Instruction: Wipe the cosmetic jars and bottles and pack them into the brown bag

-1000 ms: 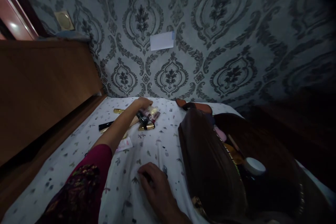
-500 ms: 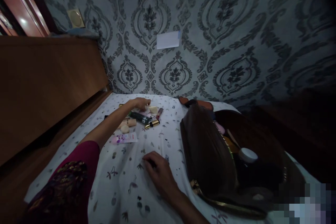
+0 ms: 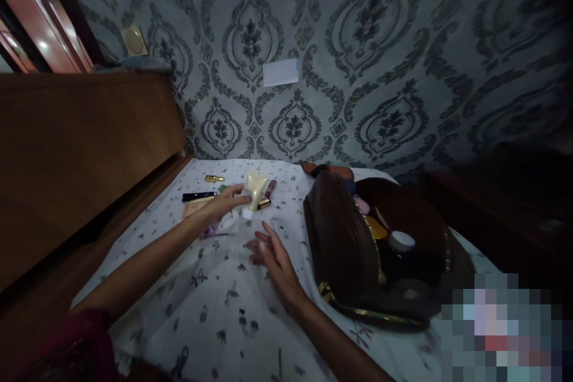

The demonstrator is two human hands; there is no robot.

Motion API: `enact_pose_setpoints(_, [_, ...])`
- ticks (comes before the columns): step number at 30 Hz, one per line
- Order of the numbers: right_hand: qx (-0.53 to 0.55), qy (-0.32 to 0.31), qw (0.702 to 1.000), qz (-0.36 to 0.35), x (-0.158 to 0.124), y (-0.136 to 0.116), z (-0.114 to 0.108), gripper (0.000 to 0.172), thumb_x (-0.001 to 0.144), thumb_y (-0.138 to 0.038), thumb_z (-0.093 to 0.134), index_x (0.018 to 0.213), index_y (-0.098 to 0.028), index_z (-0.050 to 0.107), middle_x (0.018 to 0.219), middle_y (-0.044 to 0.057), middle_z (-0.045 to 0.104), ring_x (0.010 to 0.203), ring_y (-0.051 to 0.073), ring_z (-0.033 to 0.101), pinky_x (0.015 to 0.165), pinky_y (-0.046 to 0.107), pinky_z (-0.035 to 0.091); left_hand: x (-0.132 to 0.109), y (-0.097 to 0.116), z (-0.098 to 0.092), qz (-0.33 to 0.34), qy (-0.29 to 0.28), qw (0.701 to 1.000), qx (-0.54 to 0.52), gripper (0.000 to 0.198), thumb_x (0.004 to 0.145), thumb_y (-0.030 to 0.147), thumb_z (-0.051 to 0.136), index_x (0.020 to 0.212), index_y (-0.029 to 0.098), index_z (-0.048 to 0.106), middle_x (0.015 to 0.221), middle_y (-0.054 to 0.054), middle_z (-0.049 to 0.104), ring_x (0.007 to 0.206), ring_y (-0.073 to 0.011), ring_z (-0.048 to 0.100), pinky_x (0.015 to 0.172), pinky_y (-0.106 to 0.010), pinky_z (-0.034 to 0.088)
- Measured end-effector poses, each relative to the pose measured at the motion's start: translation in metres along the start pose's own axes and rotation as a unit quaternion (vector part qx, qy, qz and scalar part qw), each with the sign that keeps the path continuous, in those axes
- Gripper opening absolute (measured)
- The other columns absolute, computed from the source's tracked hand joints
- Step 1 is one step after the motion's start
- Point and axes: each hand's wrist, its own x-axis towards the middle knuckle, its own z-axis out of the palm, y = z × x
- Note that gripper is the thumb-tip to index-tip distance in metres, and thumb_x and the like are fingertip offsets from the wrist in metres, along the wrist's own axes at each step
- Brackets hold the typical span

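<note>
My left hand (image 3: pixel 228 202) is closed around a pale yellow tube with a white cap (image 3: pixel 256 190), lifted over the bed sheet among small cosmetics. Something translucent and whitish is blurred under that hand. Close to the tube lie a gold-and-black lipstick (image 3: pixel 264 204) and a dark reddish tube (image 3: pixel 271 188). Nearer the bed frame are a black stick (image 3: pixel 197 196), a gold tube (image 3: pixel 215 178) and a beige tube (image 3: pixel 193 208). My right hand (image 3: pixel 280 265) hovers over the sheet with fingers apart, holding nothing. The pink-and-purple tube is mostly hidden.
A dark brown bag (image 3: pixel 333 239) stands unzipped on the right, with a white round jar (image 3: pixel 401 241) and other items inside. Behind it lies a brown leather item (image 3: pixel 338 172). A wooden bed panel (image 3: pixel 89 137) borders the left, and a patterned wall rises behind.
My left hand has drawn back toward me, bringing the pale yellow tube up from the cosmetics. My right hand has opened its fingers and moved slightly forward. The view has shifted slightly.
</note>
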Motion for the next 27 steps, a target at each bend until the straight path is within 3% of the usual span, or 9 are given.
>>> enact_pose_setpoints(3, [0.115,-0.008,0.993,0.039,0.001,0.005,0.004,0.069,0.080,-0.057,0.064,0.140,-0.028,0.045,0.125,0.009,0.062,0.100,0.022,0.066,0.078,0.035,0.055,-0.051,0.007,0.031,-0.017,-0.050,0.996,-0.072,0.034,0.087,0.038,0.052,0.110,0.016,0.065,0.089,-0.004,0.072,0.078,-0.0214,0.067,0.068,-0.031,0.055])
enact_pose_setpoints(6, [0.163,-0.005,0.984,0.066,-0.002,0.007,0.007,0.066,0.072,-0.054,0.074,0.128,-0.024,0.054,0.111,0.007,0.068,0.089,0.022,0.067,0.067,0.032,0.056,-0.078,0.007,0.046,-0.026,-0.044,0.985,-0.162,0.037,0.085,0.045,0.055,0.109,0.018,0.063,0.095,-0.004,0.069,0.085,-0.0199,0.064,0.074,-0.030,0.053])
enact_pose_setpoints(10, [0.183,0.014,0.980,0.072,-0.006,0.003,0.010,0.054,0.068,-0.048,0.080,0.110,-0.020,0.061,0.095,0.004,0.070,0.072,0.018,0.068,0.058,0.028,0.053,-0.087,-0.004,0.046,-0.032,0.000,0.989,-0.144,0.033,0.087,0.049,0.050,0.099,0.021,0.061,0.087,-0.001,0.065,0.077,-0.0172,0.058,0.070,-0.028,0.047])
enact_pose_setpoints(16, [0.202,0.009,0.977,0.074,-0.004,0.000,0.009,0.054,0.063,-0.037,0.085,0.108,-0.021,0.059,0.080,-0.001,0.069,0.062,0.015,0.068,0.058,0.026,0.052,-0.093,-0.018,0.040,-0.039,0.090,0.993,-0.070,0.025,0.088,0.032,0.044,0.111,0.024,0.050,0.066,0.005,0.051,0.061,-0.0165,0.050,0.066,-0.029,0.044])
enact_pose_setpoints(18, [0.194,0.004,0.978,0.078,-0.005,-0.001,0.009,0.054,0.062,-0.034,0.084,0.108,-0.021,0.059,0.078,-0.003,0.067,0.061,0.015,0.067,0.059,0.026,0.052,-0.098,-0.012,0.040,-0.001,0.133,0.991,-0.029,0.021,0.088,0.029,0.044,0.106,0.024,0.053,0.077,0.001,0.058,0.071,-0.0179,0.056,0.074,-0.032,0.047])
enact_pose_setpoints(21, [0.176,-0.008,0.982,0.067,-0.009,-0.005,0.011,0.048,0.068,-0.033,0.077,0.110,-0.021,0.058,0.079,-0.004,0.066,0.062,0.013,0.065,0.061,0.025,0.051,-0.104,0.003,0.045,0.116,0.163,0.980,0.007,0.019,0.091,0.028,0.044,0.101,0.026,0.060,0.095,-0.004,0.064,0.093,-0.0213,0.061,0.085,-0.036,0.049])
enact_pose_setpoints(24, [0.155,-0.028,0.987,0.030,-0.012,-0.010,0.012,0.035,0.067,-0.028,0.075,0.098,-0.020,0.062,0.080,-0.004,0.064,0.073,0.013,0.062,0.061,0.022,0.050,-0.105,0.014,0.053,0.233,0.121,0.963,0.054,0.023,0.091,0.024,0.047,0.103,0.031,0.065,0.102,-0.004,0.068,0.098,-0.0237,0.062,0.087,-0.041,0.050])
enact_pose_setpoints(27, [0.132,-0.067,0.989,0.005,-0.014,-0.012,0.009,0.025,0.070,-0.031,0.073,0.089,-0.019,0.063,0.079,-0.004,0.060,0.074,0.013,0.060,0.059,0.020,0.049,-0.097,0.015,0.054,0.270,0.099,0.951,0.116,0.024,0.088,0.022,0.051,0.097,0.037,0.068,0.103,0.000,0.073,0.101,-0.0283,0.063,0.089,-0.050,0.049])
